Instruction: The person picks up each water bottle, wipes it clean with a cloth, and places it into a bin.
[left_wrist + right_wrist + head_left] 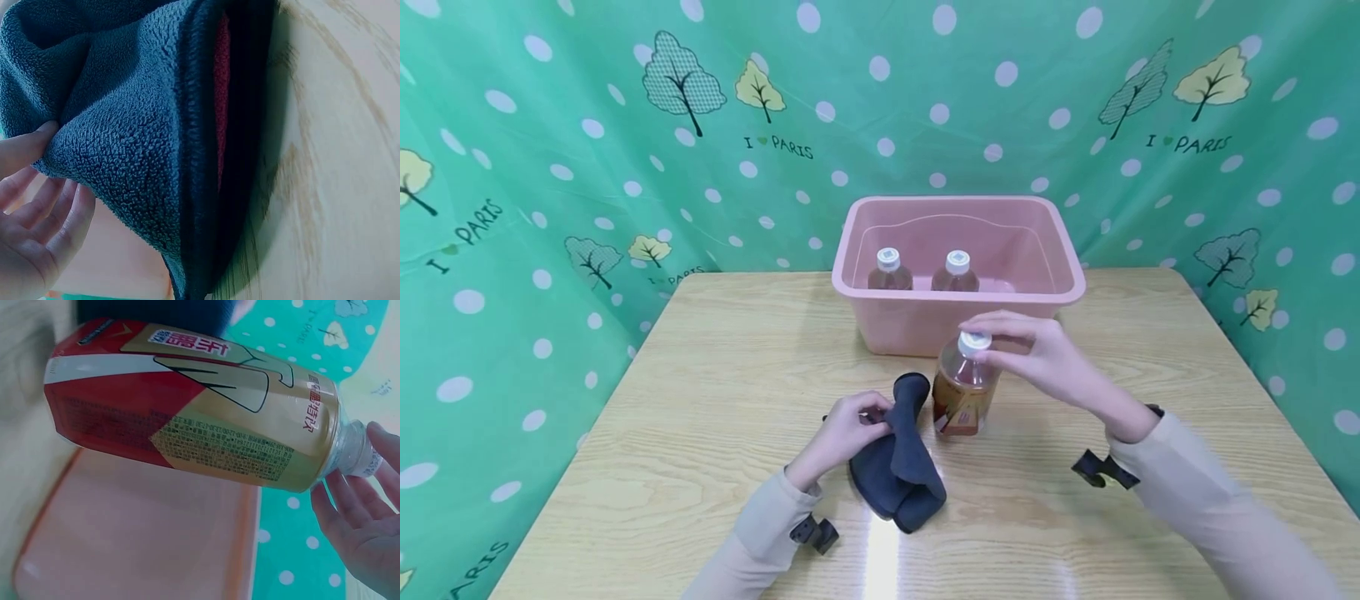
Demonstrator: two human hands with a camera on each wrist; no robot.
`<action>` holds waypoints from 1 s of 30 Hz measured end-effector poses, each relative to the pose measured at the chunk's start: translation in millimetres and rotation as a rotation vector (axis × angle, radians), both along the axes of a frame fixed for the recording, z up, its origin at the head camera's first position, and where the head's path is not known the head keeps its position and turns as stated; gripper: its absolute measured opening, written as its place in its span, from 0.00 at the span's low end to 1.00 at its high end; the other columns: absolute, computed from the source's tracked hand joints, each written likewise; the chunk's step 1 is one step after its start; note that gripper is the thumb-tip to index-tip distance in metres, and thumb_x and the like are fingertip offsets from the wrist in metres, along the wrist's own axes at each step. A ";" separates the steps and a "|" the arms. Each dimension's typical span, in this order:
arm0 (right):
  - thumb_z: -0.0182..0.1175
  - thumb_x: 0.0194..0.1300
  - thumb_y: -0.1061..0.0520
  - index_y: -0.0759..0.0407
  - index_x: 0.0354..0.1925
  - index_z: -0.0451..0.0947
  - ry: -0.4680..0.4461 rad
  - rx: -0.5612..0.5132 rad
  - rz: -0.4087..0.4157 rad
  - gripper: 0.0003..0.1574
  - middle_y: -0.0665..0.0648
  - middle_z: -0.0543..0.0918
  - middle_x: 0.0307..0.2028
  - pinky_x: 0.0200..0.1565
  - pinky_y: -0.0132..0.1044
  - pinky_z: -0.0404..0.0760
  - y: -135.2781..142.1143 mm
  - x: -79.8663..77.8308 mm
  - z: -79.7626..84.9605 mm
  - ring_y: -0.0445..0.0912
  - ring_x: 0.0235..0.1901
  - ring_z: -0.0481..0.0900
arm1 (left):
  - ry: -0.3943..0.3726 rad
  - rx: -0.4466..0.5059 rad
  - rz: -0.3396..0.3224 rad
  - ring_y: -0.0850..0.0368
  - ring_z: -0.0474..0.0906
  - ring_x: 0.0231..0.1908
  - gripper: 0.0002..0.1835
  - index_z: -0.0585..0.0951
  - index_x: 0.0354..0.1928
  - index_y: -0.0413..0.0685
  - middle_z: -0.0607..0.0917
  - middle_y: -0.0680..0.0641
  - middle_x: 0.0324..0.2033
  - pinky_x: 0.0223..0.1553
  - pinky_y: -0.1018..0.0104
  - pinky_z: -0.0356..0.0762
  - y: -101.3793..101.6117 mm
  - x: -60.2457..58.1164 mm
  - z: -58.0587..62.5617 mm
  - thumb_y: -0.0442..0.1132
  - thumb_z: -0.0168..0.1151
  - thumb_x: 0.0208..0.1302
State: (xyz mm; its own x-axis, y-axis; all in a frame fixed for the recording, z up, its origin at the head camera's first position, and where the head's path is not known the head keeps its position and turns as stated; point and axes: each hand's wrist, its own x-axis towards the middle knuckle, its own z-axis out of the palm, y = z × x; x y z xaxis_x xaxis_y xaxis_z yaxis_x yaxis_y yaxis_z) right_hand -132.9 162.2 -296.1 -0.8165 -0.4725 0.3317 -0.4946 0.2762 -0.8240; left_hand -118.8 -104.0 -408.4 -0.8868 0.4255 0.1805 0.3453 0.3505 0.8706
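My right hand [1037, 354] holds a plastic bottle by its white cap, thumb and fingers around the neck. The bottle [964, 398] stands close in front of the pink bin, its red and gold label [187, 406] filling much of the right wrist view. With my left hand [853, 425] I pinch a dark blue-grey cloth [906, 467] between thumb and fingers. Folded and bunched, the cloth lies partly on the table just left of the bottle. In the left wrist view a strip of red [221, 100] shows beside its dark edging.
Behind the bottle stands a pink plastic bin [895, 325]. Inside it are two white-capped bottles, a left one [889, 271] and a right one [957, 273]. The wooden table [700, 400] runs back to a green dotted curtain [820, 75].
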 end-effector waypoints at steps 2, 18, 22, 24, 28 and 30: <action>0.60 0.53 0.65 0.64 0.48 0.75 0.023 0.042 -0.016 0.21 0.58 0.79 0.45 0.42 0.29 0.75 3.4 -3.4 6.2 0.35 0.45 0.74 | -0.014 -0.006 0.010 0.58 0.74 0.30 0.07 0.79 0.32 0.35 0.80 0.42 0.32 0.31 0.71 0.75 1.0 4.7 10.0 0.24 0.59 0.49; 0.60 0.55 0.55 0.56 0.51 0.74 -0.064 0.171 -0.165 0.23 0.52 0.80 0.44 0.41 0.27 0.75 27.2 -14.3 72.4 0.37 0.42 0.77 | -0.020 -0.025 0.026 0.52 0.75 0.30 0.06 0.78 0.32 0.32 0.80 0.39 0.31 0.31 0.70 0.75 1.9 16.6 35.7 0.23 0.58 0.49; 0.61 0.54 0.53 0.54 0.52 0.74 -0.109 0.176 -0.216 0.25 0.49 0.79 0.45 0.41 0.25 0.74 33.3 -17.2 92.3 0.37 0.43 0.77 | -0.019 -0.027 0.029 0.51 0.75 0.30 0.06 0.78 0.32 0.32 0.80 0.39 0.31 0.31 0.70 0.76 1.2 17.5 36.6 0.22 0.58 0.49; 0.61 0.54 0.53 0.54 0.53 0.73 -0.111 0.172 -0.221 0.26 0.48 0.79 0.46 0.43 0.23 0.72 36.2 -19.1 101.4 0.37 0.44 0.77 | -0.019 -0.027 0.029 0.50 0.75 0.30 0.06 0.78 0.32 0.32 0.80 0.39 0.31 0.31 0.69 0.76 1.0 17.9 37.1 0.22 0.58 0.49; 0.61 0.55 0.52 0.52 0.53 0.73 -0.103 0.187 -0.238 0.26 0.47 0.79 0.47 0.44 0.21 0.70 40.5 -22.1 119.5 0.36 0.44 0.76 | -0.016 -0.027 0.029 0.50 0.75 0.30 0.06 0.78 0.32 0.32 0.80 0.39 0.31 0.31 0.68 0.76 0.6 18.1 37.6 0.23 0.58 0.49; 0.61 0.55 0.52 0.51 0.53 0.73 -0.104 0.188 -0.252 0.25 0.47 0.80 0.45 0.42 0.21 0.71 42.4 -23.7 128.3 0.36 0.43 0.76 | -0.017 -0.028 0.032 0.50 0.75 0.30 0.06 0.78 0.32 0.32 0.80 0.39 0.31 0.31 0.66 0.76 0.5 18.8 38.1 0.23 0.58 0.49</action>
State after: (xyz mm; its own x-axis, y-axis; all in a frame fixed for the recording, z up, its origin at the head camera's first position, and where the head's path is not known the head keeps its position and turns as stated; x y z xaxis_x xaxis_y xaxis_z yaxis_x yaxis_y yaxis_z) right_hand -156.7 204.5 -167.9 -0.9405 -0.2961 0.1668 -0.3073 0.5318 -0.7891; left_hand -100.0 -103.5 -370.3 -0.9028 0.4019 0.1532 0.3185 0.3854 0.8660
